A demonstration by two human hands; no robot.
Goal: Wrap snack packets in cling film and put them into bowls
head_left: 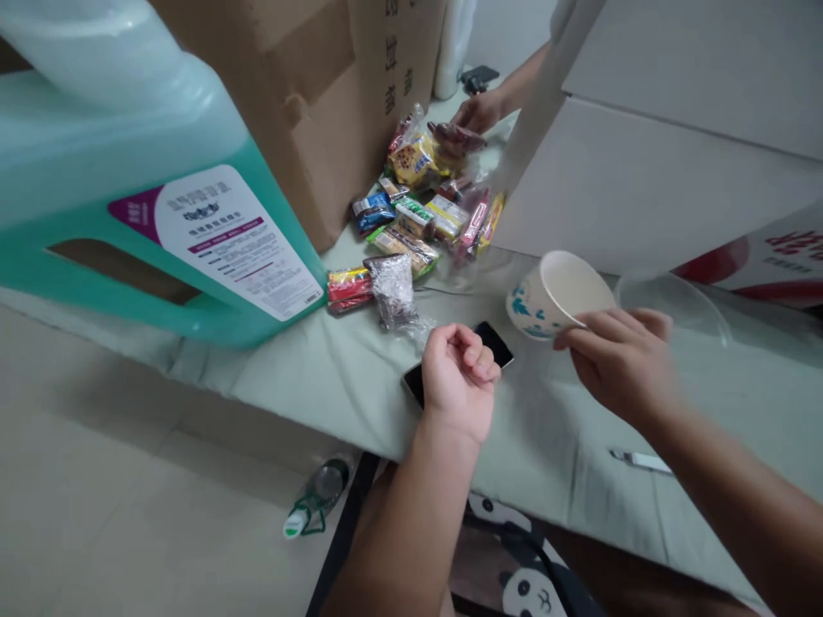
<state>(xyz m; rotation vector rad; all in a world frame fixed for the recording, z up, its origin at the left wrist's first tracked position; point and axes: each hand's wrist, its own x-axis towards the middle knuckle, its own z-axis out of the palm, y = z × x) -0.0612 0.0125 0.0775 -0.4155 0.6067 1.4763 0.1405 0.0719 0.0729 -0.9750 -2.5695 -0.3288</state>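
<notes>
Right hand (617,356) pinched rim of tilted paper bowl (531,308), over table (360,360) near white box (643,180); left hand (459,373) curled, couldn't tell if holding anything, partly blocked black phone (495,343); snack packets (415,218) lay beyond, between cardboard box (315,120) and white box; green jug (154,167) stood left, another person's hand (477,113) at far packets

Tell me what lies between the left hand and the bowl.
In the head view: part of a phone, beside the left hand, then pale cloth toward the bowl.

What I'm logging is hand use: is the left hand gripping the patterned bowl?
No, the right hand holds the bowl at its rim, while the left hand is curled by the phone.
</notes>
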